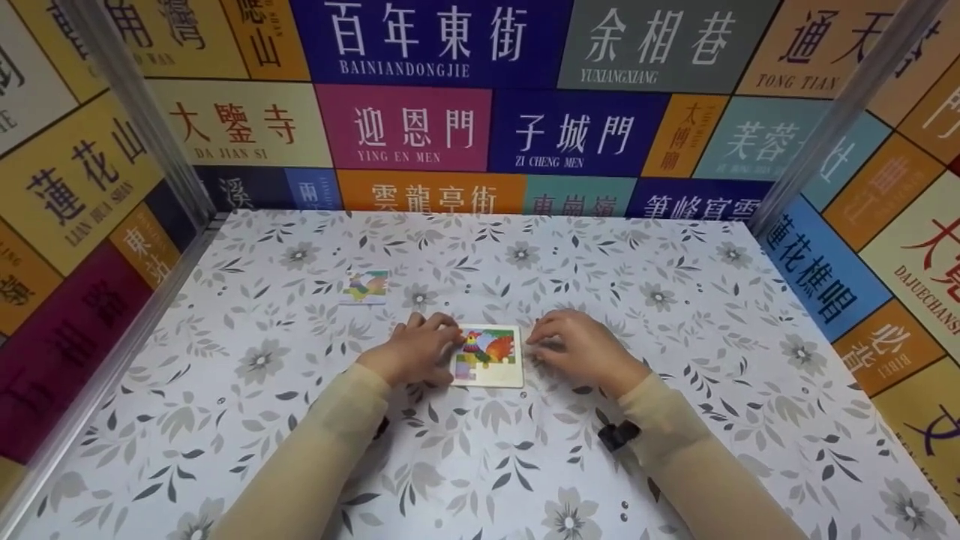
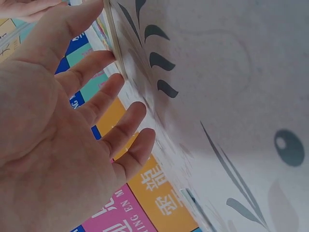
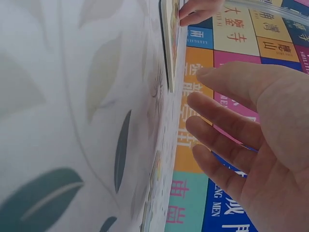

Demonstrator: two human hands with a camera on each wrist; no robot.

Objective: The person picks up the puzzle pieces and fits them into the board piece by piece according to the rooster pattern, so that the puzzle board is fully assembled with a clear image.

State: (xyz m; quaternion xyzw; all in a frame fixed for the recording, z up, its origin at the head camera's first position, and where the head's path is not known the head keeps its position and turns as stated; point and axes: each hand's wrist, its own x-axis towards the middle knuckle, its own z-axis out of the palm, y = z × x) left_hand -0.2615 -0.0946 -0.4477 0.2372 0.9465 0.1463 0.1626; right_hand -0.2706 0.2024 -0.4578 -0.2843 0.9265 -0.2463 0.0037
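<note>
A small picture puzzle board (image 1: 487,375) lies flat on the table, showing a colourful rooster and a bare cream patch at its lower right. My left hand (image 1: 420,349) is at its left edge, thumb and index finger touching or very near the rim. In the left wrist view the left hand's fingers (image 2: 130,121) are spread and loosely bent. Just right of the board, apart from it, my right hand (image 1: 574,349) hovers with relaxed fingers and nothing visibly held. Below the right fingers, thin flat pieces (image 3: 152,188) show edge-on in the right wrist view; the hand hides them from the head view.
A small rooster picture card (image 1: 364,287) lies beyond the left hand. The floral tablecloth (image 1: 300,255) covers the table. Behind it and at both sides stand panels with printed signs (image 1: 405,127), with clear corner strips (image 1: 176,165) between them.
</note>
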